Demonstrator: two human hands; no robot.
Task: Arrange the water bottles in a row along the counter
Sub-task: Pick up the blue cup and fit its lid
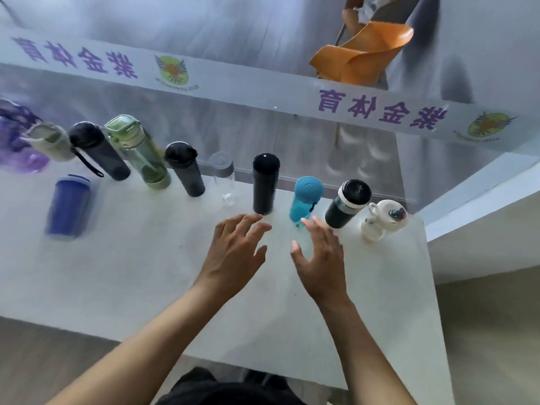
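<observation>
Two bare hands hover over a white counter (146, 282) in the middle of the frame, palms down, fingers spread wide, and neither holds anything. The left hand (233, 255) sits just left of centre, its fingertips just below the base of a tall black flask (265, 184), apparently short of touching it. The right hand (321, 258) sits just right of centre, its fingertips reaching up to the foot of a teal bottle (305, 200); whether they touch it cannot be told.

Both bottles stand upright directly above the hands in the frame, long axes vertical and leaning slightly with the wide lens. The black flask is slim, matte and smooth, with a flat cap. The teal bottle is shorter, with a rounded light-blue lid.

They belong to a line of bottles that crosses the frame from upper left to centre right along the counter's far edge. Right of the teal bottle stand a dark green tumbler (347, 204) and a white bottle (384, 219). To the left stand a clear bottle (223, 178), a dark grey bottle (184, 169), a green transparent bottle (137, 150) and another dark bottle (98, 150).

One blurred blue bottle (68, 207) stands apart at the left, lower in the frame than the line. It looks like the piece yet to be brought in, and the left hand is nearer to it.
</observation>
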